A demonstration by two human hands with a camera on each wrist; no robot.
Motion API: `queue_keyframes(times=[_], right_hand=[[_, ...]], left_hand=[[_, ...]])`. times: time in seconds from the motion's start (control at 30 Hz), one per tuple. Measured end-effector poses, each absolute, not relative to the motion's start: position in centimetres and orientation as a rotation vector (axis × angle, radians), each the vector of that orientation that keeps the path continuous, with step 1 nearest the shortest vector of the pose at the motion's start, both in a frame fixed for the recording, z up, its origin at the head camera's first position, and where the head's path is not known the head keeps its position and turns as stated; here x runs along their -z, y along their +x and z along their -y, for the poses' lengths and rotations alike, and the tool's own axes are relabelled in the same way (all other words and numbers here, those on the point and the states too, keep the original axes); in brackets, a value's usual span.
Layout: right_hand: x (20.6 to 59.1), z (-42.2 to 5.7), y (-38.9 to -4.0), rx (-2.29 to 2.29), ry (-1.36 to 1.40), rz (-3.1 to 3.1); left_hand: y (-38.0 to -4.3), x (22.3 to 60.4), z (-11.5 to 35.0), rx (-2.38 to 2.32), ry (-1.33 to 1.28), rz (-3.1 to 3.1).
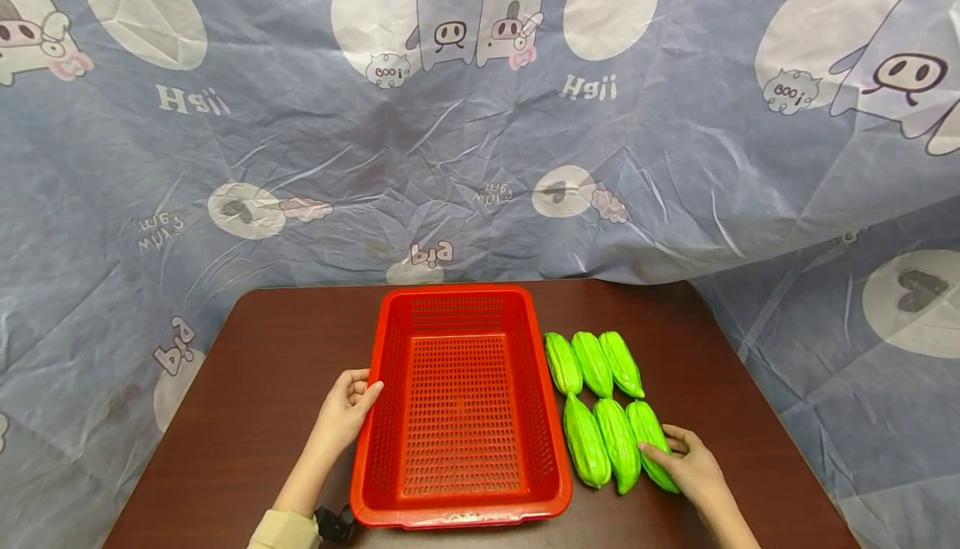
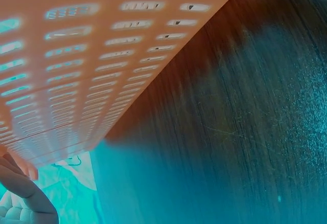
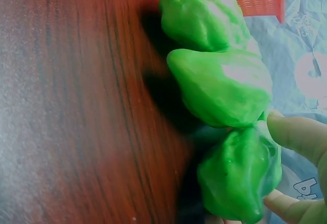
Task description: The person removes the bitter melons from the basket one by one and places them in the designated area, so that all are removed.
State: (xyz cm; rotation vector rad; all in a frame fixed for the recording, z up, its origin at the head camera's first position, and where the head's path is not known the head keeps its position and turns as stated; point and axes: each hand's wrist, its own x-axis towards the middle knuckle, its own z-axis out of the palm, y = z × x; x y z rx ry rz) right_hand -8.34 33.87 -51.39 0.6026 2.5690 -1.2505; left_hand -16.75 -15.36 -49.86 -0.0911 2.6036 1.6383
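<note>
A red perforated plastic basket (image 1: 461, 416) stands on the table, nothing inside it. My left hand (image 1: 347, 407) grips its left rim, thumb over the edge and fingers outside; the left wrist view shows the slotted wall of the basket (image 2: 76, 75) up close. To the right of the basket, green ridged bitter melons (image 1: 592, 361) lie in two rows of three. My right hand (image 1: 693, 470) pinches the front-right bitter melon (image 1: 647, 428) between thumb and fingers. In the right wrist view that bitter melon (image 3: 240, 173) sits at the end of the front row, beside its neighbours.
The dark brown wooden table (image 1: 277, 349) reaches back to a grey-blue patterned cloth (image 1: 450, 132) hanging behind and at both sides. A black wrist strap (image 1: 335, 526) shows at the left sleeve, close to the basket's front-left corner.
</note>
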Motion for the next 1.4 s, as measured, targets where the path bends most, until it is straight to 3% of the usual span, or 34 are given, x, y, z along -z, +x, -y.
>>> queue_keyframes(times=[0.67, 1.4], right_hand=[[48.2, -33.8, -9.1, 1.198, 0.555, -2.685], [44.5, -29.3, -11.4, 1.378, 0.391, -2.721]], left_hand=[[-17.2, 50.0, 14.8, -1.584, -0.042, -2.687], [-17.4, 49.8, 15.5, -1.508, -0.037, -2.715]])
